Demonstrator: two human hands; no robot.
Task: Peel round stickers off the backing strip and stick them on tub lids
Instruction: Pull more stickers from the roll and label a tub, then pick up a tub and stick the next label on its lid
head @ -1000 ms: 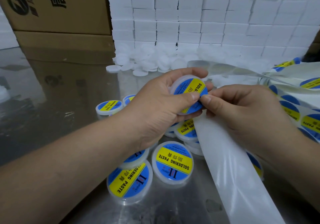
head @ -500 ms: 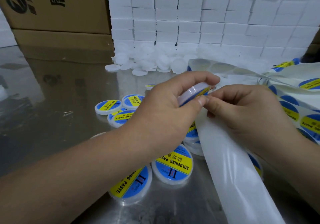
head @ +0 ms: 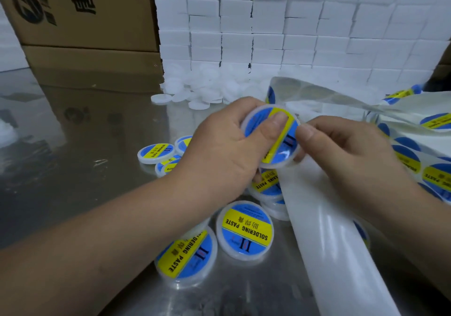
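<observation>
My left hand [head: 219,154] grips a round white tub [head: 280,149] above the table, lid turned towards me. Its thumb presses on the blue and yellow sticker that covers the lid. My right hand [head: 341,149] pinches the tub's right rim between thumb and fingers. The white backing strip [head: 324,237] runs from under my right hand down to the lower right. More round stickers [head: 436,176] sit on the strip at the right edge. Several labelled tubs [head: 245,230] lie on the table below my hands.
The table [head: 73,157] is shiny metal. A heap of plain white lids [head: 202,91] lies behind my hands, in front of a wall of stacked white boxes [head: 292,22]. Cardboard boxes [head: 80,12] stand at the back left.
My left hand tipped the tub on edge, then turned its lid back towards me. The left thumb has slid further up onto the sticker. My right thumb stays at the tub's right rim.
</observation>
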